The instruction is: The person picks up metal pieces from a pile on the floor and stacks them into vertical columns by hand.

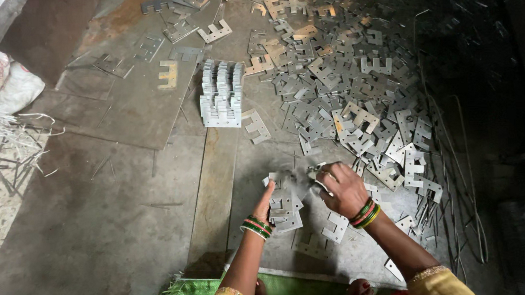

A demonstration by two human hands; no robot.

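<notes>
A small stack of flat grey stamped metal plates (284, 207) is seen on the metal sheet floor (128, 189), directly under and between the two hands. The stack is steadied by the left hand (266, 198), whose fingers are laid along its near left edge, closed lightly against the plates rather than spread. A single plate (318, 172) is held in the right hand (342, 188), the fingers being curled around it just above and to the right of the stack; the piece is blurred, so its exact shape cannot be told. Green, red and gold bangles are worn on both wrists. Just below the right hand, a few loose plates (335, 227) are scattered on the floor. Beyond the right hand, and spreading away to its far side, a wide heap of the same notched plates (342, 85) is spread out. Farther out from the left hand, an upright, neatly packed bundle of plates (221, 94) is stood on the floor, well apart from the hands. Thin wire rods (461, 174) are laid to the right of the heap. White sacks (3, 79) are seen far off to the left.
</notes>
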